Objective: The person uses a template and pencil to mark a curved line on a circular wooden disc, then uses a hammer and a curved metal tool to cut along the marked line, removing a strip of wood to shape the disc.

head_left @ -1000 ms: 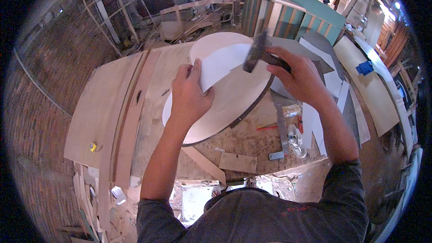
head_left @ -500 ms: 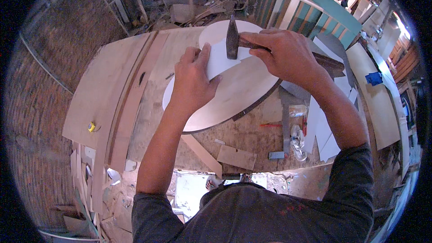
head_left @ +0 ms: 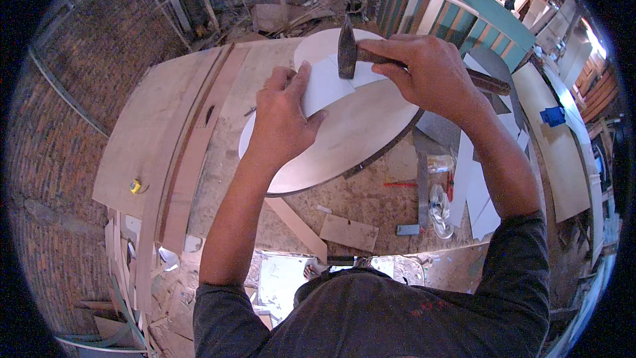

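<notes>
An oval wooden board (head_left: pixel 351 136) lies tilted across the workbench, its far part covered by thin white sheet pieces (head_left: pixel 326 86). My left hand (head_left: pixel 285 109) rests on the near-left white piece, thumb and index finger spread apart; its other fingers are partly hidden. In my right hand (head_left: pixel 434 73) is a hammer, gripped by its wooden handle. The dark hammer head (head_left: pixel 346 53) stands over the white pieces, close to the seam between them. Whether it touches the surface I cannot tell.
On the bench are white offcuts (head_left: pixel 474 185), a clear plastic cup (head_left: pixel 438 211), a small blue-grey box (head_left: pixel 407 230), a red pencil-like stick (head_left: pixel 399 184) and wood scraps (head_left: pixel 349 232). A yellow tape measure (head_left: pixel 136 186) sits on the panel at left. A slatted green frame (head_left: pixel 457 13) stands behind.
The hammer head has risen slightly and shifted a little right with my right hand. My left hand stays nearly in place.
</notes>
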The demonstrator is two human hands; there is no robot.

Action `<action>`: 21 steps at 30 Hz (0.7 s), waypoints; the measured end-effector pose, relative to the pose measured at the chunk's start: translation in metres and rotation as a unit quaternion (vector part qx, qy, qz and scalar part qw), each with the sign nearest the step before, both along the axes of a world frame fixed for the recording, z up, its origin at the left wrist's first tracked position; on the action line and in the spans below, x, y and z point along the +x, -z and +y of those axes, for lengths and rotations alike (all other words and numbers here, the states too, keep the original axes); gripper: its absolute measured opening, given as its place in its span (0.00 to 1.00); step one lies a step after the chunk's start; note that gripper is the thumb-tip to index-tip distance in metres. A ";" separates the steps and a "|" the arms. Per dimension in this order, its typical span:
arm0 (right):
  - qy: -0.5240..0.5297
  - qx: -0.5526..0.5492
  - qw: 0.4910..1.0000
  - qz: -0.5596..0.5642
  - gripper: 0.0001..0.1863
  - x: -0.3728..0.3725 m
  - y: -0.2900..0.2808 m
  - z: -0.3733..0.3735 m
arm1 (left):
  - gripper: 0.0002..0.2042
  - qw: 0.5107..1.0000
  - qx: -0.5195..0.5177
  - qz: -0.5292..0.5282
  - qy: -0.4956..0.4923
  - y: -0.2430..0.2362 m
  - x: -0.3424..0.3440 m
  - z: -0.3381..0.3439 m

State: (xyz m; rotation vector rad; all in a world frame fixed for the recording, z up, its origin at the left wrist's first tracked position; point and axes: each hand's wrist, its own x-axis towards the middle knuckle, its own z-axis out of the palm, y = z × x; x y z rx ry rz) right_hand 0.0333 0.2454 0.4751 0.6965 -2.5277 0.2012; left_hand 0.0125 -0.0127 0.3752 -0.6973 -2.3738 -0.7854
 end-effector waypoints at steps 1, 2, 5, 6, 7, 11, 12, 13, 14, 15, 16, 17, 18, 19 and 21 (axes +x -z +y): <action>-0.002 -0.016 1.000 0.007 0.21 -0.002 0.000 -0.001 | 0.41 1.000 -0.001 0.004 0.001 0.000 -0.001 0.000; -0.003 -0.003 1.000 0.002 0.21 -0.001 0.000 -0.002 | 0.41 1.000 -0.002 0.007 0.001 0.000 -0.001 0.000; -0.004 0.033 0.999 -0.003 0.22 -0.004 -0.001 -0.008 | 0.41 1.000 0.002 0.006 0.009 0.001 -0.002 -0.001; -0.001 0.045 0.999 0.004 0.22 -0.008 -0.004 -0.009 | 0.41 1.000 0.002 0.005 0.007 0.001 -0.001 -0.001; 0.002 0.056 0.998 0.011 0.22 -0.012 -0.007 -0.009 | 0.41 1.000 0.003 0.005 0.005 0.000 0.000 0.000; -0.003 0.015 1.000 0.012 0.22 -0.028 0.000 -0.008 | 0.41 1.000 -0.003 0.015 0.012 -0.001 -0.001 -0.001; 0.001 0.024 1.000 -0.004 0.22 -0.028 -0.004 -0.010 | 0.40 1.000 -0.006 0.009 0.007 -0.001 -0.001 -0.002; 0.005 0.033 0.999 -0.019 0.22 -0.028 -0.006 -0.012 | 0.40 1.000 -0.009 0.003 0.003 -0.003 0.001 -0.001; 0.011 0.026 1.000 -0.010 0.22 -0.034 -0.006 -0.013 | 0.39 1.000 -0.012 -0.003 -0.001 -0.004 0.002 -0.002; 0.020 0.020 1.000 0.000 0.22 -0.040 -0.005 -0.013 | 0.39 1.000 -0.011 -0.005 0.001 -0.005 0.002 -0.001; 0.029 0.014 0.999 0.010 0.22 -0.043 -0.005 -0.014 | 0.39 1.000 -0.010 -0.007 0.002 -0.006 0.003 0.000; 0.031 0.023 0.999 0.005 0.22 -0.041 -0.005 -0.015 | 0.39 1.000 -0.008 -0.009 0.005 -0.006 0.003 0.000; 0.031 0.029 0.999 0.000 0.22 -0.039 -0.005 -0.020 | 0.39 1.000 -0.008 -0.008 0.001 -0.007 0.004 0.000; 0.031 0.035 0.999 -0.006 0.22 -0.037 -0.005 -0.023 | 0.39 1.000 -0.007 -0.006 -0.003 -0.007 0.005 0.000; 0.025 0.056 0.998 -0.003 0.22 -0.040 -0.011 -0.024 | 0.39 1.000 -0.002 -0.006 -0.003 -0.006 0.006 0.000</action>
